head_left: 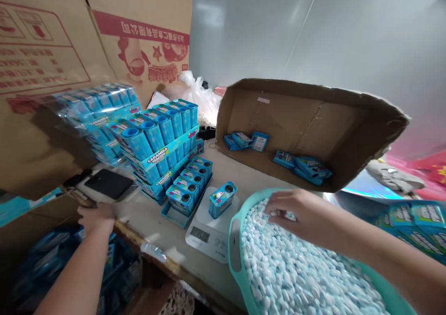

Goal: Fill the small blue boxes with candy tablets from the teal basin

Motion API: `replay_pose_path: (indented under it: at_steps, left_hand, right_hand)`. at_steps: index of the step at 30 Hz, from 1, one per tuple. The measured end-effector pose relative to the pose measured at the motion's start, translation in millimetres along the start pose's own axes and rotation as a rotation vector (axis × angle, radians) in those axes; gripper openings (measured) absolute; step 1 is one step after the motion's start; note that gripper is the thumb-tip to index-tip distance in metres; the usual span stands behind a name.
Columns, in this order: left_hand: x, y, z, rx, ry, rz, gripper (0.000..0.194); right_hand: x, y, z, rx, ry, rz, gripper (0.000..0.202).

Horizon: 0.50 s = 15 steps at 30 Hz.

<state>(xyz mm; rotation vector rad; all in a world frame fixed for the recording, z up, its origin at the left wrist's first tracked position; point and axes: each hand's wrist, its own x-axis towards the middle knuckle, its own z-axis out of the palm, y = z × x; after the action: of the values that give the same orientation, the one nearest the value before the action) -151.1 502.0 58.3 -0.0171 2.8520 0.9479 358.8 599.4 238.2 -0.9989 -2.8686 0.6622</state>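
My right hand [285,210] reaches into a turquoise basket [235,245] full of pale blue and white pebble-like candies [299,259]. Its fingers are curled together among the candies; what they pinch is hidden. My left hand [97,216] is at the table's left edge, beside an open carton holding blue boxes [49,250]; its fingers are blurred and partly hidden. Left of the basket, a small blue box [223,200] with a round opening and a white candy on top stands on a white digital scale [209,240].
A tray of blue boxes [190,185] stands beside the scale, before stacked display packs [156,143]. A black phone-like slab [108,183] lies at left. Behind the basket, a tipped cardboard box [299,120] holds several blue boxes. More blue packs [414,222] stand at right.
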Motion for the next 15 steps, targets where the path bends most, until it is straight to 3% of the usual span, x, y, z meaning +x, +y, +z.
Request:
replay_pose_path:
  at_steps: [4,9,15]
  left_hand:
    - [3.6,-1.1,2.2,-0.006,0.009,-0.015,0.073]
    - [7.4,-3.6,3.1,-0.024,-0.008,-0.010,0.073]
    - [9.6,-5.7,4.3,-0.035,-0.011,-0.021,0.074]
  right_hand:
    - [46.1,-13.4,-21.0,-0.022,0.061,-0.176,0.016]
    - [99.3,-17.2,-14.2,-0.122,-0.041,-0.238,0.017]
    - [110.8,-10.5,-1.9,-0.150,-0.082,-0.259,0.021]
